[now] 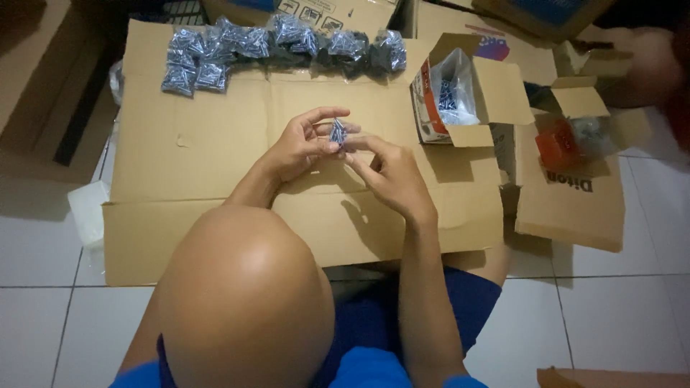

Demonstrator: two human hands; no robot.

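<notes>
We held a small cluster of screws (338, 132) between both hands above the flattened cardboard sheet (215, 165) spread on the white tiled floor (618, 316). Our left hand (302, 144) pinched the cluster from the left, its fingers (327, 115) curled narrowly round it, thumb beneath and forefinger arched over the top. Our right hand (392, 176) met it from the right, its fingers (359, 144) closed on the same cluster at its lower edge, so the screws sat between the two sets of fingertips, clear of the cardboard. Along the far edge of the sheet lay a row of small clear bags of screws (280, 43), packed close and touching one another, well apart from our hands. To the right stood an open cardboard box (460, 93) with a clear plastic liner holding more screws, its flaps spread; it was near our right hand but not touching it. Further right lay another opened box (575, 136) with an orange packet inside, blurred. A small white box (88, 208) sat on the floor just beside the sheet's left edge. Our bare knee (244, 302) rose in the foreground and hid the near middle of the sheet.
</notes>
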